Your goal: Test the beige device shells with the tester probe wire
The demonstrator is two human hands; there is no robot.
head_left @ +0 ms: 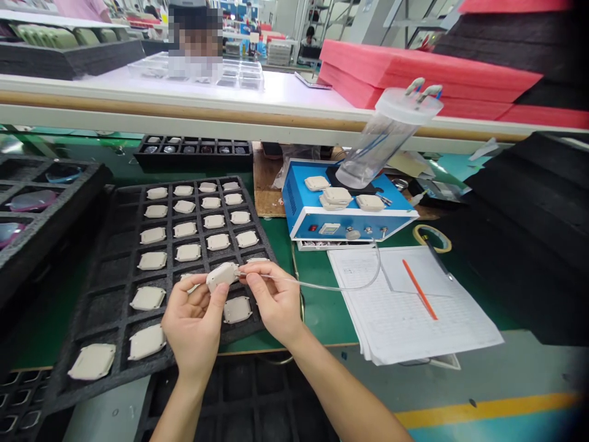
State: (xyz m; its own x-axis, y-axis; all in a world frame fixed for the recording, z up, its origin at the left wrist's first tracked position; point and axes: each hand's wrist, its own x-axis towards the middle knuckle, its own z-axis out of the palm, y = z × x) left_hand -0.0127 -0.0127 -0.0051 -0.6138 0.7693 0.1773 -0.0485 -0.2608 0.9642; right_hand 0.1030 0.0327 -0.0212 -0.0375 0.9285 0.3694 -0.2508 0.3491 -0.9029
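My left hand (196, 316) pinches a small cream plastic case (223, 276), squarish with lug-like corners like a watch case, and holds it tilted above the foam tray. Closed around the end of a thin clear tube (331, 286), my right hand (276, 301) brings its tip to the case's right edge. Whether the tip goes in or only touches, I cannot tell. The tube curves back to the front of a blue box-shaped machine (294, 202). Beneath my hands, the black foam tray (108, 270) carries several more cream cases (151, 261) in its compartments.
Several cream cases (335, 196) and a tilted clear cylinder (377, 141) sit on the machine. To the right lie papers (368, 319), an orange stick (418, 288) and a tape roll (446, 239). A shelf edge (276, 132) crosses behind. Black foam (529, 245) is stacked at right.
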